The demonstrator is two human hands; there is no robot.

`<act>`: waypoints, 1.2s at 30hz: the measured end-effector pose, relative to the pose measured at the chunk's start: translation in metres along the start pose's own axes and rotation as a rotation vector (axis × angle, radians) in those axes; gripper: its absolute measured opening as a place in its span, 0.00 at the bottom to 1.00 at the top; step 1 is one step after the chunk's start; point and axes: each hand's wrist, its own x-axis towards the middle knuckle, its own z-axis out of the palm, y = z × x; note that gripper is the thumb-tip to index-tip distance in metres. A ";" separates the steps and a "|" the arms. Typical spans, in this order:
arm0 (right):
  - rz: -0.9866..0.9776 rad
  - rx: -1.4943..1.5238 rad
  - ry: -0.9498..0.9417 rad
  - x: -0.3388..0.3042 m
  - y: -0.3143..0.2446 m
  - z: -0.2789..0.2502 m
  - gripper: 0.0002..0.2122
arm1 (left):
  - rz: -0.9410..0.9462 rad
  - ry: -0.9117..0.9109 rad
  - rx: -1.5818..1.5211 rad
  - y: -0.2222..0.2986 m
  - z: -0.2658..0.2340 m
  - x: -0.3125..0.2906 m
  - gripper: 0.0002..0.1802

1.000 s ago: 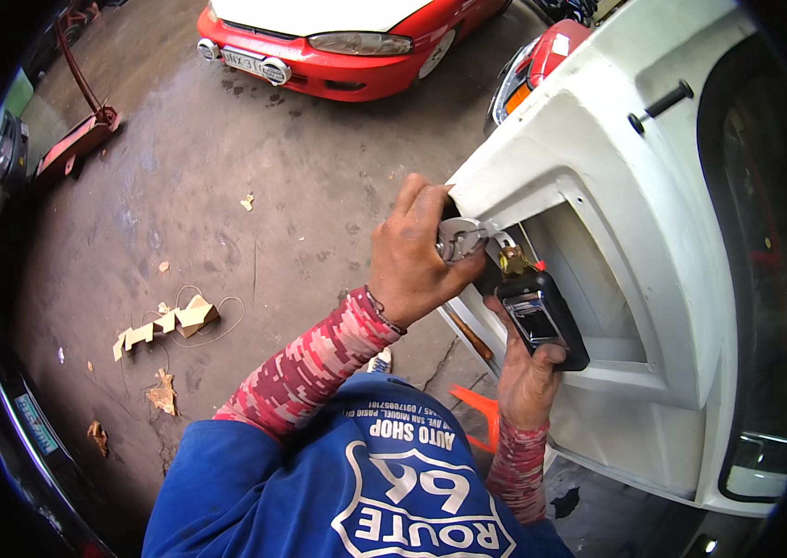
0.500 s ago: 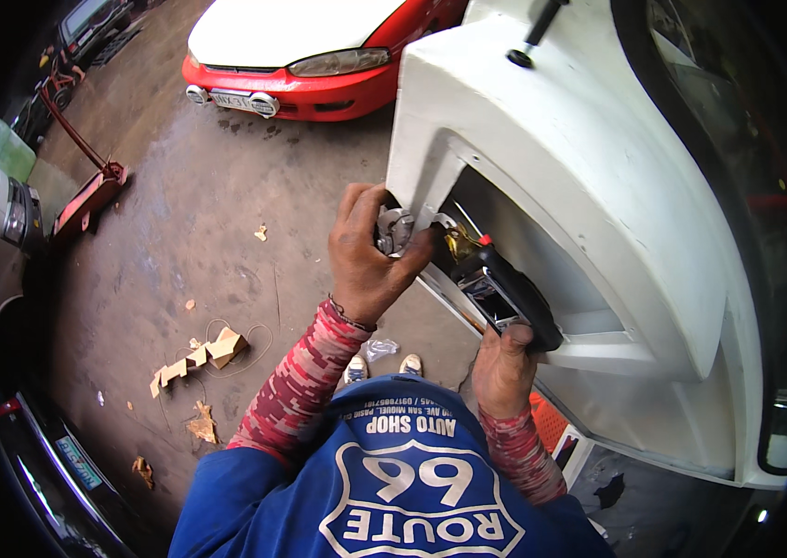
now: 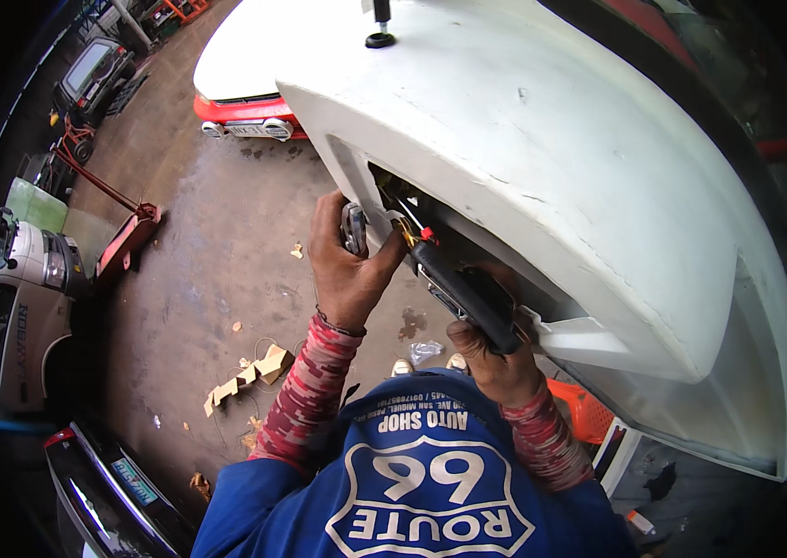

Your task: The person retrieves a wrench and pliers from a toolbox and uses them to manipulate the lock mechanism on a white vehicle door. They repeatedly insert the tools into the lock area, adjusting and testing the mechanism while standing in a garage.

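Note:
A large white car door (image 3: 542, 177) stands before me, with a long opening in its panel. My left hand (image 3: 345, 284) grips a metal latch (image 3: 353, 230) at the door's edge, its thumb reaching toward a small yellow part by the opening. From there a thin rod with a red clip (image 3: 427, 234) runs into the dark cavity. Tilted in front of the opening is a black door handle (image 3: 468, 296) with a shiny recess. My right hand (image 3: 500, 367) holds its lower end, thumb on the near side; some of its fingers are hidden behind the handle.
A red and white car (image 3: 245, 112) is parked ahead. A red floor jack (image 3: 133, 237) and a pale van (image 3: 26, 307) stand at left, a dark car (image 3: 105, 493) at lower left. Cut cardboard (image 3: 254, 372) lies on the floor. An orange plastic piece (image 3: 580, 409) sits below the door.
The view has shifted, showing more of the door's outer face. The black handle has turned edge-on, its shiny recess less visible. Both hands keep their holds.

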 end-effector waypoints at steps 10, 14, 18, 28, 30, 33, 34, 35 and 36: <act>0.135 0.238 0.019 -0.007 0.016 0.009 0.19 | 0.167 -0.016 0.160 -0.012 0.003 -0.002 0.19; 0.141 0.314 0.004 -0.008 0.024 0.009 0.19 | -0.058 -0.020 0.028 -0.025 0.002 -0.004 0.25; 0.151 0.374 0.006 -0.012 0.028 0.014 0.20 | 0.009 -0.028 0.129 -0.029 -0.001 -0.004 0.26; 0.215 0.387 -0.038 -0.013 0.040 0.025 0.22 | 0.010 -0.031 0.058 -0.021 -0.003 -0.004 0.28; 0.217 0.353 -0.051 -0.011 0.040 0.022 0.22 | 0.008 -0.038 0.034 -0.020 -0.004 -0.004 0.28; 0.113 0.204 -0.049 -0.009 0.037 0.019 0.23 | 0.031 -0.061 0.002 -0.020 -0.006 -0.002 0.29; 0.046 0.057 -0.078 -0.008 0.034 0.016 0.23 | 0.058 -0.079 0.014 -0.020 -0.006 0.001 0.29; -0.020 0.022 -0.059 -0.007 0.033 0.015 0.24 | 0.156 -0.091 0.071 -0.021 -0.006 0.003 0.29; 0.032 0.112 -0.067 -0.005 0.032 0.014 0.25 | 0.061 -0.103 0.023 -0.022 -0.006 0.002 0.28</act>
